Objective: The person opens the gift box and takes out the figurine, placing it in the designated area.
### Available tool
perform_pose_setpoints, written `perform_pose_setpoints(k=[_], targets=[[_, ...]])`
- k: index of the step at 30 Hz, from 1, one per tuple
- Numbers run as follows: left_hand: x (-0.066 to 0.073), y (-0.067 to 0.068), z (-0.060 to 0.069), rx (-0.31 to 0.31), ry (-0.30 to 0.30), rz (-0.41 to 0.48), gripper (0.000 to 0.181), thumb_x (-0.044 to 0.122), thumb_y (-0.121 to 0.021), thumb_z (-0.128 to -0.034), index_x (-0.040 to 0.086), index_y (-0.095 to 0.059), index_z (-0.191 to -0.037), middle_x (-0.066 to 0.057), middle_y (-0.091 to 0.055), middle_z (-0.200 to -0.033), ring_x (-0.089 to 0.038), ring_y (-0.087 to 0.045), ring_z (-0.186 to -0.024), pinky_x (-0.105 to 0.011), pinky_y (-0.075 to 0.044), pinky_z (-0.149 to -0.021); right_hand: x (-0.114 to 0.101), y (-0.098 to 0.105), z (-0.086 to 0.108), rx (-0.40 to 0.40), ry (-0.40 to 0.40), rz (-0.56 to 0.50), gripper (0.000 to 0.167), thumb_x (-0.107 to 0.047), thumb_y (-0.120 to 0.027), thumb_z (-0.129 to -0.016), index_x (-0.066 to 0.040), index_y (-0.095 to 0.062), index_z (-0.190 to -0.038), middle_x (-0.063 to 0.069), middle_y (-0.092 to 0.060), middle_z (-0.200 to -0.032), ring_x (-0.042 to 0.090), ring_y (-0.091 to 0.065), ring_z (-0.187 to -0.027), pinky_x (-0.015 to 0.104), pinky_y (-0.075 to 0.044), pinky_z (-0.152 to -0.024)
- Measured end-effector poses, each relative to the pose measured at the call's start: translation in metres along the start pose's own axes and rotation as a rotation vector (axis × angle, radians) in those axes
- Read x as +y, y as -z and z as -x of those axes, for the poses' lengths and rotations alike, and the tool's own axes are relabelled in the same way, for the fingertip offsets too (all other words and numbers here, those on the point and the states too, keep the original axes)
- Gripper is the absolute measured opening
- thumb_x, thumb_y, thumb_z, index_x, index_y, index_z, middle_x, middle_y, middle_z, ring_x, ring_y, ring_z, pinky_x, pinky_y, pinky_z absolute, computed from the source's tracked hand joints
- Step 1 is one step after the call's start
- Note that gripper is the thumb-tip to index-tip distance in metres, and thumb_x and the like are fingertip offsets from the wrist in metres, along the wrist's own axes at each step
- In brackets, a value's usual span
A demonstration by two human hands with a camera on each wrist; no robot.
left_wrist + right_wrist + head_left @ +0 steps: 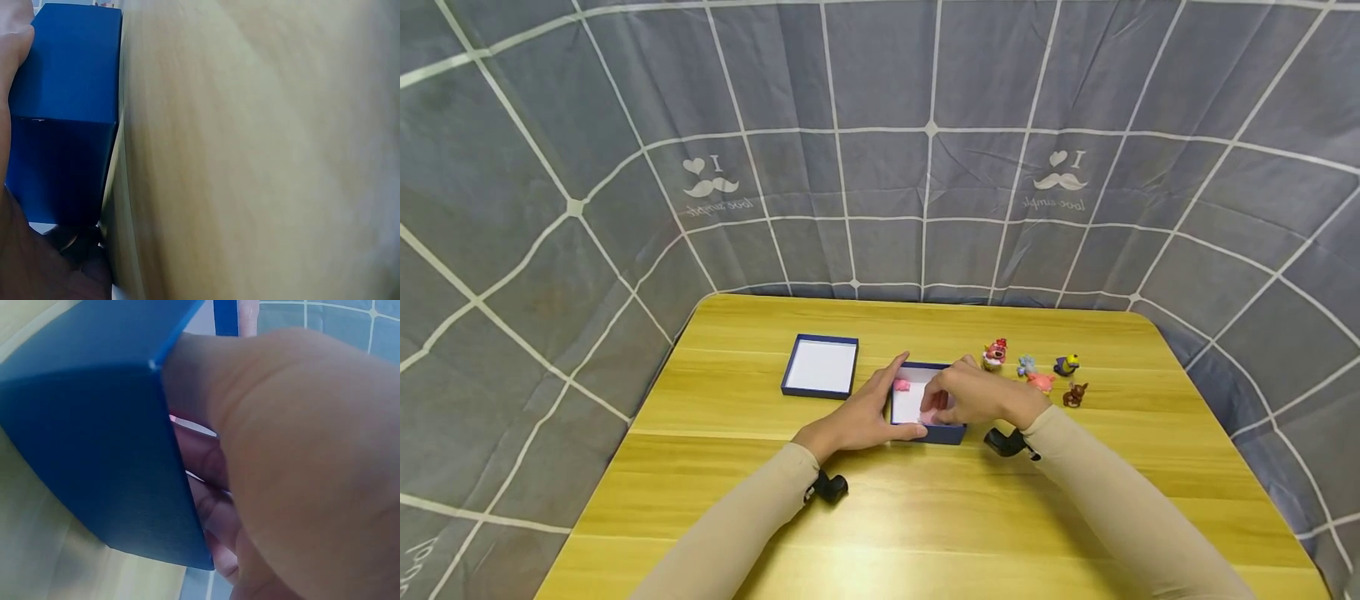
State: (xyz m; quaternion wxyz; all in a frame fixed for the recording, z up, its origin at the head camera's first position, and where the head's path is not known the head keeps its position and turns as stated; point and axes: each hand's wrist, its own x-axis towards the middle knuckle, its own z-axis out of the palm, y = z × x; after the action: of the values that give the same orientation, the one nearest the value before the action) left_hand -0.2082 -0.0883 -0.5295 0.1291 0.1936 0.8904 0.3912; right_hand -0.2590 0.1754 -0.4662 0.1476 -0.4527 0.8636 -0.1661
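A dark blue open box (946, 434) with a white inside sits mid-table. My left hand (867, 414) holds its left side, with the thumb along the near wall and the fingers reaching toward the far corner. In the left wrist view, the thumb lies against the blue box (69, 69). Inside the box, my right hand (966, 393) has curled fingers around a small pale pink figurine (928, 416), mostly hidden by them. Another pink figurine (902, 385) lies in the far left corner. The right wrist view shows the fingers (215, 512) behind the box wall (94, 456).
A box lid (822, 366), white inside up, lies left of the box. To the right stand several figurines: a red one (995, 355), a grey-blue one (1027, 365), a coral pink one (1041, 382), a dark one with yellow top (1066, 365), and a brown one (1075, 395). A grey checked curtain (880, 183) surrounds the table.
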Motion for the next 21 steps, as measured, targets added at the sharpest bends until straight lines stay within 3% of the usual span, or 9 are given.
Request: perform_pose_setpoints(k=[21], targets=[[-0.0008,0.0014,-0.0006,-0.006,-0.004,0.003,0.134,0.082,-0.085,-0.0930,0.042,0.000,-0.189,-0.011,-0.020,-0.196,-0.044,-0.039,-0.175,-0.073,-0.040,-0.137,0.0005,-0.0006,0.0021,0.052,-0.012,-0.036,0.014,-0.027,-0.088,-0.107,-0.020,-0.091,-0.120,-0.017,-0.087,-0.103,-0.003,-0.076,-0.097,0.045,-0.043,-0.099]])
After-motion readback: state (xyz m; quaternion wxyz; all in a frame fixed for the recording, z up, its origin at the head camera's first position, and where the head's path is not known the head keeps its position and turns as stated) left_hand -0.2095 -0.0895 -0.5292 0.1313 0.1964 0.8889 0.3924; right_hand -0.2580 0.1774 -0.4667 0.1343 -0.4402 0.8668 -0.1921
